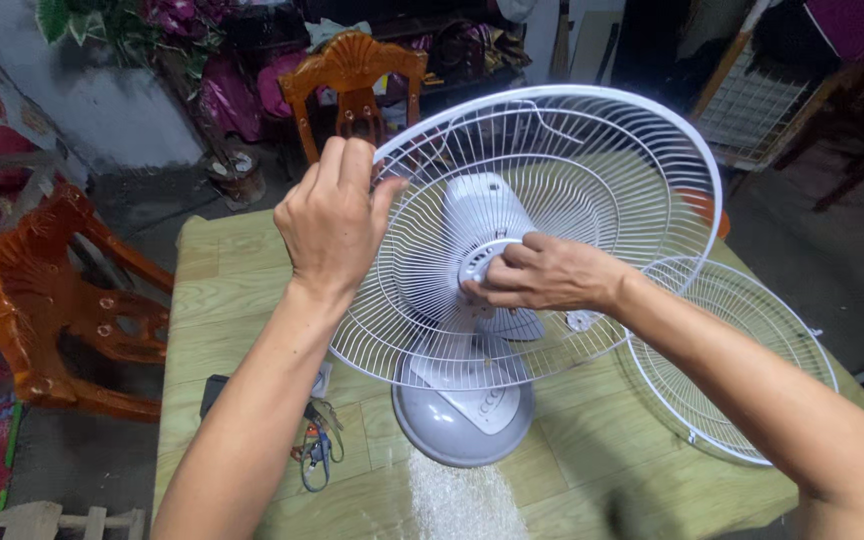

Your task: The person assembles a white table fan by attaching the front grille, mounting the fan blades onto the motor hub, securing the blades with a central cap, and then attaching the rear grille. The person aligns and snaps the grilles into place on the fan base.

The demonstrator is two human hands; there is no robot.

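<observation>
A white desk fan stands on a table with a pale green wood-grain top (pixel 222 290), its round base (pixel 462 420) toward me. Its rear wire guard (pixel 592 160) is mounted around the motor head, tilted back. My left hand (pixel 334 220) grips the guard's rim at the upper left. My right hand (pixel 542 272) has its fingers closed on the round white nut (pixel 476 262) at the guard's centre. A second, loose wire guard (pixel 742 350) lies flat on the table to the right, under my right forearm.
A bunch of keys and a small dark object (pixel 312 440) lie on the table near my left forearm. Carved orange wooden chairs stand at the left (pixel 52 300) and behind the table (pixel 352 80). Clutter and a wire rack (pixel 752 110) fill the back.
</observation>
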